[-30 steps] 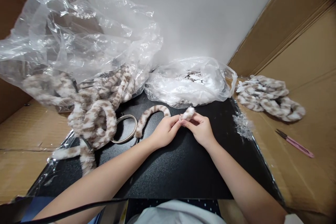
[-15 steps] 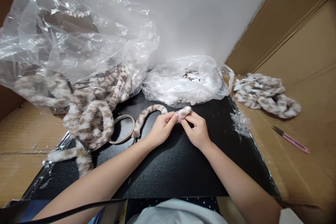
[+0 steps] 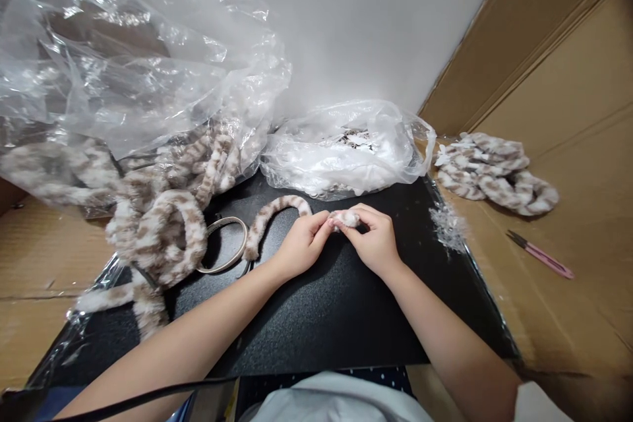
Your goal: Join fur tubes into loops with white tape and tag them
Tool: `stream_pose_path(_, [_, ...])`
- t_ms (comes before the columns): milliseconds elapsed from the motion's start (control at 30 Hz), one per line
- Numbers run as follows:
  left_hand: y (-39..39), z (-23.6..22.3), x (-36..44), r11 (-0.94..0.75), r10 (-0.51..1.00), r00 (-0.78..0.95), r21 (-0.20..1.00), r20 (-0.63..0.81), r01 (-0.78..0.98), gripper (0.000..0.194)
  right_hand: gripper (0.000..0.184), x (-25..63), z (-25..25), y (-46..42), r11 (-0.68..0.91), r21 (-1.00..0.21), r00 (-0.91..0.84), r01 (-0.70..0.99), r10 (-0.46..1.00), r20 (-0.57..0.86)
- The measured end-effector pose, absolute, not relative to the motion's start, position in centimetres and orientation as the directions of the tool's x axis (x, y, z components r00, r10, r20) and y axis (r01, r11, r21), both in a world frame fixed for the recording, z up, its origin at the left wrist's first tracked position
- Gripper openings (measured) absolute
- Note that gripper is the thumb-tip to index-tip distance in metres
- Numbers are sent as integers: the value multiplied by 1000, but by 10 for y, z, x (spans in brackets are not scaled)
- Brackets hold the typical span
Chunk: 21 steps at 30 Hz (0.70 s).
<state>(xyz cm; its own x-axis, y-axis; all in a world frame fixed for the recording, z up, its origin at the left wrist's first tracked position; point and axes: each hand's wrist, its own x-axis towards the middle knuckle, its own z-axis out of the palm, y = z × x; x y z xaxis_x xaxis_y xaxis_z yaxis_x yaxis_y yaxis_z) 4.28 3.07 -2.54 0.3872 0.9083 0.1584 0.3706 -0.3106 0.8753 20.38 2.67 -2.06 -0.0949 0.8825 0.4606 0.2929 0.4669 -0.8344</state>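
Note:
A curved fuzzy headband [image 3: 270, 216], white with brown spots, lies on the black mat [image 3: 321, 316]. My left hand [image 3: 301, 245] pinches it near its right end. My right hand [image 3: 373, 241] is closed on the fluffy tip of the same end, fingers curled over it. Both hands meet just in front of a small clear bag [image 3: 346, 151] of white pieces.
A big clear plastic bag [image 3: 128, 79] at the left spills several furry headbands [image 3: 158, 231]. A bare band [image 3: 227, 247] lies beside them. At the right, a pile of furry headbands [image 3: 489, 175], pink snips [image 3: 541, 254] and fluff scraps [image 3: 448, 224] rest on cardboard.
My right hand's fingers have curled further over the fluffy tip, which shows less than before. The view has shifted slightly; the hands stay in the same spot.

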Motion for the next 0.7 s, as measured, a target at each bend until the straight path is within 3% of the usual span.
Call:
stream_pose_path(367, [32,-23,40,-241,882,462,933,95,268,31,13,203,-27,28,479,-820,-177,314,878,445])
stream_pose_path(533, [32,-25,39,-126,889,456,980,43,155,34,18,203,-29,28,524,-771,-219,362,852,476])
stream_pose_path(700, [33,-22,41,-132,918,391,980,65,147,34,20,202,-31,27,571,-715,-265,404,821,506])
